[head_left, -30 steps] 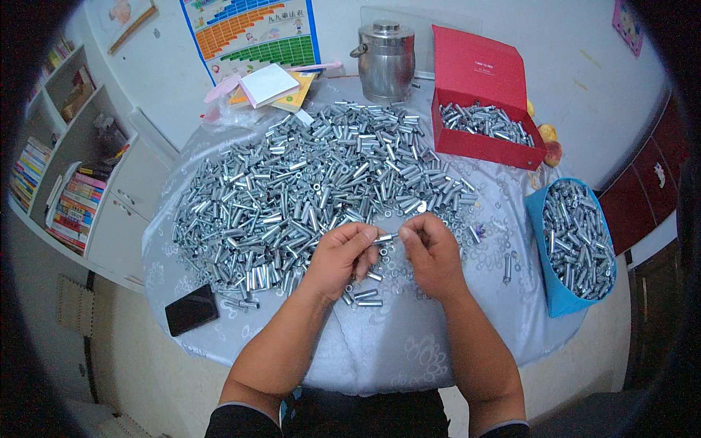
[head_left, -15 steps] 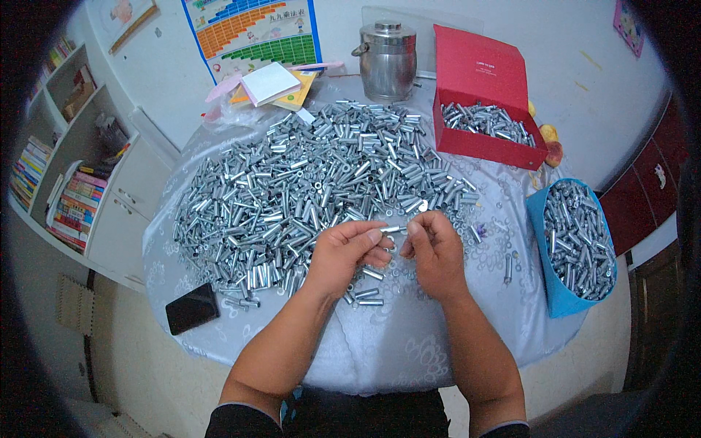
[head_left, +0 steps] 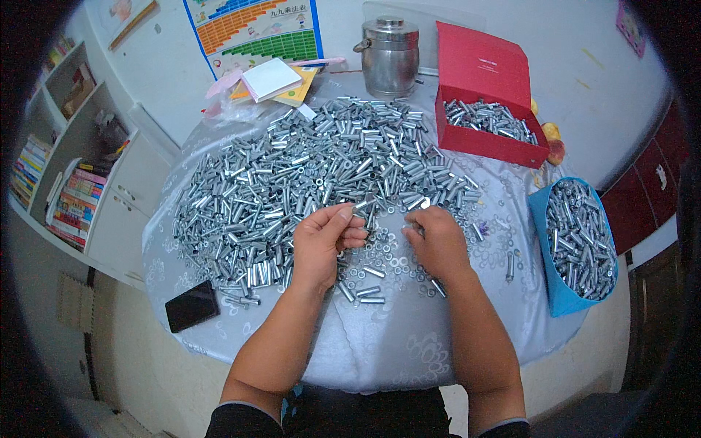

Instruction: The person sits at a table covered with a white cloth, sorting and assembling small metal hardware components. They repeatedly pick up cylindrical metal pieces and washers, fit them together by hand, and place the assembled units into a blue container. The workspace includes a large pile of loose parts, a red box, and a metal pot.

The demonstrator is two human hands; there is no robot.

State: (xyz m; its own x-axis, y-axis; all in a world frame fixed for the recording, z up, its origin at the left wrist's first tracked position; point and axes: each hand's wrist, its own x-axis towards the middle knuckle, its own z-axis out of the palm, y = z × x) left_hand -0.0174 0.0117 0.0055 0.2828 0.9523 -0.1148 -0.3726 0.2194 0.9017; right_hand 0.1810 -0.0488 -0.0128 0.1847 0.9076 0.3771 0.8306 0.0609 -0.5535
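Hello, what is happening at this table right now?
A person sits at a round table covered with a big heap of small metal sleeves. The left hand pinches one sleeve between thumb and fingers. The right hand rests beside it on loose washers. More sleeves fill a red box and a blue bin on the right. A dark phone lies near the left edge.

Tubes [head_left: 314,175] heaped mid-table [head_left: 394,343], a pot [head_left: 389,47] far behind, a box [head_left: 485,109] far right, a bin [head_left: 577,248] right (off the table's edge), a phone [head_left: 191,305] near left.
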